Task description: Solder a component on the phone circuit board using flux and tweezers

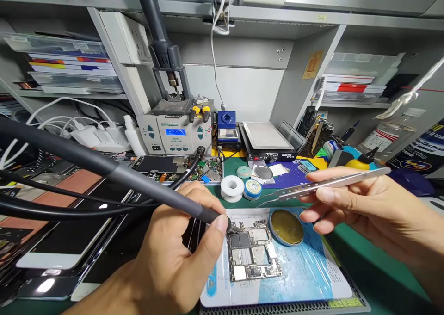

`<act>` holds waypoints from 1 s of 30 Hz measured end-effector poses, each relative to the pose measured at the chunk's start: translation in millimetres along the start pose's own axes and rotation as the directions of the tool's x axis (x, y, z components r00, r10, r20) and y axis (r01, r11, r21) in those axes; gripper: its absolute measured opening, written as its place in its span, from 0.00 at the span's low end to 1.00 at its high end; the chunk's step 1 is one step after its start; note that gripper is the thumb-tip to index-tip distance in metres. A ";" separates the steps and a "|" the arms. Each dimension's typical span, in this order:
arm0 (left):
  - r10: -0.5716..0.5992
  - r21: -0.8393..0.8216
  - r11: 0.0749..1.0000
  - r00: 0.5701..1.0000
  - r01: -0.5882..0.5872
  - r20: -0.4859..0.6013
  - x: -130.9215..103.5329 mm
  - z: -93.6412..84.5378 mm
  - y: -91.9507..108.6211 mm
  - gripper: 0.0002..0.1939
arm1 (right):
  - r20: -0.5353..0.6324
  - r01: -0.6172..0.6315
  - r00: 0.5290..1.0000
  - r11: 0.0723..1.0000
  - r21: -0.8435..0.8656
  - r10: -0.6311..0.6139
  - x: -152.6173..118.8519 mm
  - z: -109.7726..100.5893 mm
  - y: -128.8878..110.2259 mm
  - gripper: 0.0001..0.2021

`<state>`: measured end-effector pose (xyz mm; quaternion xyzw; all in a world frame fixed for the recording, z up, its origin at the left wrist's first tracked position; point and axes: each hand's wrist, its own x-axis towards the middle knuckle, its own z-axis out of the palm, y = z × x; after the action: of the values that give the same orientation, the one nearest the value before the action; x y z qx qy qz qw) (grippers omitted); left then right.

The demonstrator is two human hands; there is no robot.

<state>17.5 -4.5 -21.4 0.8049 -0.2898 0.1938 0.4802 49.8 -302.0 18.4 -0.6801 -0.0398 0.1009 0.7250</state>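
Observation:
My left hand pinches a dark grey soldering iron near its front end. The iron's tip is at the upper left part of a phone circuit board, though I cannot tell whether it touches. The board lies on a blue and white mat. My right hand holds metal tweezers between thumb and fingers. Their fine tips point left, slightly apart, above the mat's back edge. A round open tin of amber paste sits on the mat, right of the board.
Behind the mat are a white solder spool and a small blue-white tin. A soldering station and a hot plate stand further back. Phones fill the left side; thick cables cross above them. Bottles stand right.

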 end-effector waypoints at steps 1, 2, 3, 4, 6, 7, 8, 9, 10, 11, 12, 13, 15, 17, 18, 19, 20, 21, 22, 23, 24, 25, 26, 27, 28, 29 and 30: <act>-0.003 0.000 1.000 1.000 0.003 -0.002 0.2 -0.1 0.1 0.04 | 0.006 0.006 1.000 1.000 -0.008 -0.006 -0.4 -0.3 -0.3 0.12; -0.003 0.001 1.000 1.000 0.003 -0.007 0.4 -0.1 0.1 0.03 | 0.013 0.007 1.000 1.000 -0.016 -0.007 -0.9 -0.8 -0.5 0.11; -0.004 0.002 1.000 1.000 0.004 -0.013 0.6 -0.1 0.1 0.03 | 0.023 0.005 1.000 1.000 -0.022 -0.004 -1.5 -1.3 -0.4 0.10; -0.008 0.005 1.000 1.000 0.008 -0.019 0.8 -0.1 0.2 0.03 | 0.033 0.000 0.999 1.000 -0.030 0.001 -2.1 -2.1 -0.1 0.10; -0.014 0.007 1.000 1.000 0.014 -0.027 1.1 -0.5 0.2 0.03 | 0.066 -0.010 0.998 0.998 -0.059 0.014 -3.3 -4.6 1.3 0.09; -0.020 0.005 1.000 0.999 0.020 -0.031 1.3 -0.9 0.3 0.03 | 0.084 -0.004 0.996 0.996 -0.085 0.011 -3.7 -6.3 2.3 0.09; -0.023 0.000 1.000 0.999 0.023 -0.036 1.5 -1.5 0.3 0.04 | 0.093 0.009 0.996 0.992 -0.124 0.002 -3.9 -8.1 3.5 0.08; -0.025 -0.005 1.000 0.999 0.025 -0.042 1.9 -2.2 0.4 0.04 | 0.096 0.032 0.995 0.985 -0.170 -0.016 -3.9 -9.9 4.7 0.08; -0.027 -0.012 1.000 0.999 0.026 -0.046 2.3 -3.1 0.5 0.04 | 0.089 0.054 0.995 0.975 -0.215 -0.036 -3.6 -11.4 5.9 0.08; -0.030 -0.018 0.999 0.999 0.029 -0.045 2.8 -4.0 0.5 0.04 | 0.079 0.072 0.995 0.965 -0.254 -0.054 -3.2 -12.4 6.8 0.08; -0.039 -0.021 0.999 0.998 0.038 -0.046 3.4 -4.9 0.4 0.05 | 0.069 0.079 0.996 0.957 -0.279 -0.063 -2.7 -12.8 7.5 0.09; -0.052 -0.023 0.998 0.997 0.051 -0.050 4.0 -5.8 0.2 0.05 | 0.062 0.075 0.996 0.955 -0.286 -0.059 -2.1 -12.4 7.9 0.10; -0.093 -0.028 0.995 0.993 0.091 -0.072 5.1 -7.3 -0.8 0.06 | 0.078 0.043 0.997 0.968 -0.247 -0.024 -0.6 -9.6 7.8 0.13; -0.151 -0.054 0.988 0.983 0.146 -0.100 6.3 -8.3 -2.3 0.07 | 0.102 0.007 0.995 0.984 -0.178 0.011 0.9 -5.6 7.1 0.12; -0.187 -0.081 0.981 0.977 0.179 -0.105 7.1 -8.6 -3.2 0.08 | 0.112 -0.008 0.993 0.990 -0.144 0.025 1.7 -3.6 6.7 0.12; -0.223 -0.113 0.971 0.970 0.211 -0.098 8.0 -8.8 -4.1 0.08 | 0.120 -0.024 0.992 0.993 -0.118 0.038 2.4 -2.0 6.3 0.11; -0.257 -0.144 0.959 0.963 0.243 -0.087 9.1 -8.8 -5.1 0.09 | 0.127 -0.035 0.991 0.995 -0.095 0.047 3.1 -0.6 5.9 0.11; -0.282 -0.171 0.948 0.956 0.267 -0.074 10.2 -8.7 -6.0 0.10 | 0.133 -0.045 0.990 0.996 -0.077 0.055 3.6 0.5 5.7 0.11; -0.301 -0.192 0.939 0.951 0.284 -0.065 11.3 -8.5 -6.9 0.10 | 0.139 -0.056 0.988 0.997 -0.059 0.063 3.9 1.3 5.5 0.11; -0.314 -0.206 0.933 0.948 0.296 -0.059 12.4 -8.2 -7.8 0.11 | 0.147 -0.064 0.987 0.997 -0.041 0.069 4.2 1.9 5.4 0.12; -0.325 -0.215 0.927 0.944 0.306 -0.056 13.4 -7.9 -8.7 0.11 | 0.149 -0.072 0.986 0.997 -0.025 0.075 4.4 2.5 5.5 0.13; -0.334 -0.219 0.924 0.941 0.315 -0.055 14.4 -7.6 -9.5 0.12 | 0.150 -0.078 0.986 0.997 -0.010 0.079 4.6 2.9 5.7 0.13; -0.345 -0.223 0.919 0.937 0.325 -0.057 15.3 -7.5 -10.3 0.12 | 0.150 -0.080 0.986 0.997 0.005 0.078 4.7 3.3 6.0 0.13; -0.355 -0.228 0.915 0.933 0.334 -0.058 16.2 -7.5 -11.2 0.13 | 0.149 -0.080 0.986 0.997 0.016 0.077 4.9 3.6 6.5 0.13; -0.362 -0.230 0.912 0.930 0.340 -0.062 17.2 -7.8 -12.1 0.14 | 0.150 -0.075 0.986 0.997 0.027 0.070 5.2 3.8 7.2 0.13; -0.366 -0.234 0.910 0.928 0.342 -0.070 18.2 -8.3 -13.2 0.14 | 0.153 -0.070 0.986 0.997 0.036 0.064 5.7 3.7 7.9 0.13; -0.369 -0.236 0.910 0.926 0.342 -0.081 19.4 -9.2 -14.4 0.15 | 0.157 -0.066 0.986 0.997 0.046 0.058 6.2 3.4 8.7 0.13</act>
<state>41.2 3.5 -15.2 0.7733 -0.1275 0.1197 0.6095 54.4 -297.0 9.5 -0.6525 -0.0723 0.1772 0.7332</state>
